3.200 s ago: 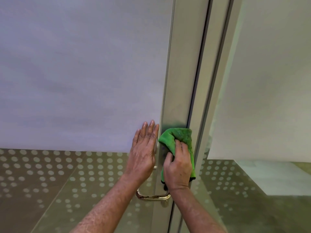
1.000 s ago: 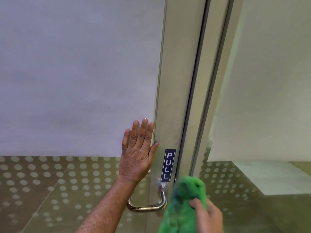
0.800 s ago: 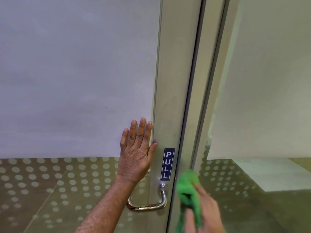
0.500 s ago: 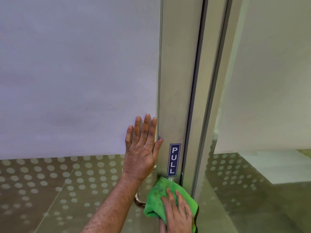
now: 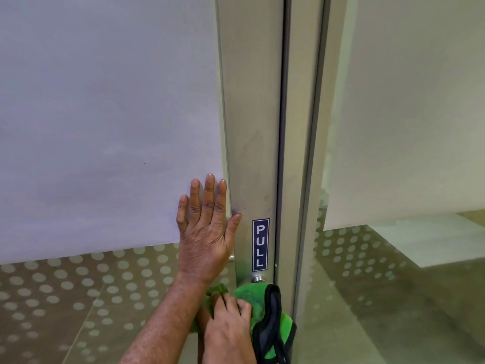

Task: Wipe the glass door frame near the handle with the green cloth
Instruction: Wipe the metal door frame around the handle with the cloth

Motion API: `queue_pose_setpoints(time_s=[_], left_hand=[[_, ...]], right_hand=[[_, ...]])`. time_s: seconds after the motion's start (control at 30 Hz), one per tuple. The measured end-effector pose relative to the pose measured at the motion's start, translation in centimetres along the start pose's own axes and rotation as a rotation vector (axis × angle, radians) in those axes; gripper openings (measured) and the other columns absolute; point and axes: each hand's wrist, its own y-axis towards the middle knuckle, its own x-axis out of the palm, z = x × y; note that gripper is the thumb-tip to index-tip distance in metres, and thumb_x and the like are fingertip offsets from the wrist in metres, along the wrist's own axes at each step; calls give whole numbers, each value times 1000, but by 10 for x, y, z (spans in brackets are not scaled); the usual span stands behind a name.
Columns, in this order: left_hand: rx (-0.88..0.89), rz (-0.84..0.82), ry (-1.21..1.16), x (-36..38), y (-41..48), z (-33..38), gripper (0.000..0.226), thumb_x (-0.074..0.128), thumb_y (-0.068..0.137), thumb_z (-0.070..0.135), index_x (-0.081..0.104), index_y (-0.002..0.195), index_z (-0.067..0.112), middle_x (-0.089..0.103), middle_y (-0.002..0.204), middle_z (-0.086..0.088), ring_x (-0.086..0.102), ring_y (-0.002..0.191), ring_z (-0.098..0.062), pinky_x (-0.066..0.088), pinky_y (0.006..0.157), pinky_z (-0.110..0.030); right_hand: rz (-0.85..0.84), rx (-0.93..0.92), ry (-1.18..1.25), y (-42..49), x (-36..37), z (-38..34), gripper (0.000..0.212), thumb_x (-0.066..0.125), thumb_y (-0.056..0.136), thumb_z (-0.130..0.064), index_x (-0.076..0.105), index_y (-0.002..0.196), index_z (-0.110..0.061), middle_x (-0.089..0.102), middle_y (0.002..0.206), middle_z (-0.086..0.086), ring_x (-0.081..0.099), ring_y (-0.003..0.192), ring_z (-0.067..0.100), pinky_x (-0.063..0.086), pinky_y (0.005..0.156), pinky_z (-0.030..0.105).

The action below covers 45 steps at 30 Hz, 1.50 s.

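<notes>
Green cloth (image 5: 249,295) pressed flat under our right hand (image 5: 228,329) against the frame (image 5: 252,153). Left hand (image 5: 204,232) is spread, gripping nothing. We risk snagging the handle mount (image 5: 258,279).

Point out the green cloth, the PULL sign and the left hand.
green cloth (image 5: 249,294): head view, top fold.
PULL sign (image 5: 260,245): head view, middle of the sign.
left hand (image 5: 204,237): head view, back of the hand.

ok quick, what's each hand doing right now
Left hand: open, flat against the door glass, holding nothing.
Right hand: closed on the green cloth, pressing it on the door frame below the PULL sticker.
</notes>
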Motion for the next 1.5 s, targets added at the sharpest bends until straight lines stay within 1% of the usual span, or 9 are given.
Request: queue_pose_setpoints(time_s=[0.13,0.3,0.4,0.47,0.6,0.8,1.1,1.27,1.5], left_hand=[[-4,-6,1,-3,1,3,68,24,109,52,-2,165,21,-17,174,3,-14,161,-19,-11,130,-41],[-3,15,10,-1,0,1,68,22,110,52,-3,165,22,-16,174,4,-13,161,-20,-9,130,-41],[2,30,6,0,-1,2,67,22,110,52,0,165,21,-14,175,5,-11,162,-20,-10,130,-40],[-1,37,7,0,0,1,66,22,110,51,0,165,21,-14,175,5,-10,162,-20,-10,130,-40],[-4,46,-1,0,0,2,65,23,111,50,3,166,22,-12,175,5,-8,162,-20,-8,130,-40],[-1,38,17,2,0,1,68,24,110,53,0,166,21,-12,175,3,-9,162,-21,-8,130,-41],[-4,47,9,3,0,0,68,23,110,53,1,166,22,-12,175,4,-10,162,-20,-8,130,-41],[3,41,-8,-1,0,0,68,24,109,52,2,166,21,-12,175,5,-9,162,-20,-8,130,-41],[5,37,4,2,0,0,69,23,109,54,2,166,21,-13,175,5,-11,162,-20,-10,130,-40]], right_hand=[[-87,-233,-27,-15,-3,37,45,67,63,-64,70,106,-53,77,107,-12,73,99,10,58,77,29],[-68,-323,-7,-32,3,82,33,52,76,-68,60,106,-59,68,126,-20,47,118,8,54,82,35],[-9,-262,75,-38,-6,98,32,39,88,-73,61,104,-56,59,135,-19,51,120,6,51,83,35],[38,-204,128,-38,-7,95,26,37,93,-55,61,100,-52,66,131,-17,59,117,6,44,84,30],[54,-27,290,-31,-3,56,54,60,38,-36,72,90,-43,77,107,-12,57,107,10,33,83,27],[9,-71,177,-9,1,16,41,58,43,-37,77,79,-32,78,95,-10,75,87,14,32,81,33],[-78,-257,112,-25,-13,95,69,68,46,-33,58,114,-44,71,113,-18,67,104,7,52,81,31],[-3,-11,178,-29,-7,66,69,75,30,-28,74,98,-39,75,100,-16,72,95,11,35,82,29],[-60,82,265,13,-22,20,24,39,77,-14,57,89,-23,60,81,-2,53,88,24,33,91,42]])
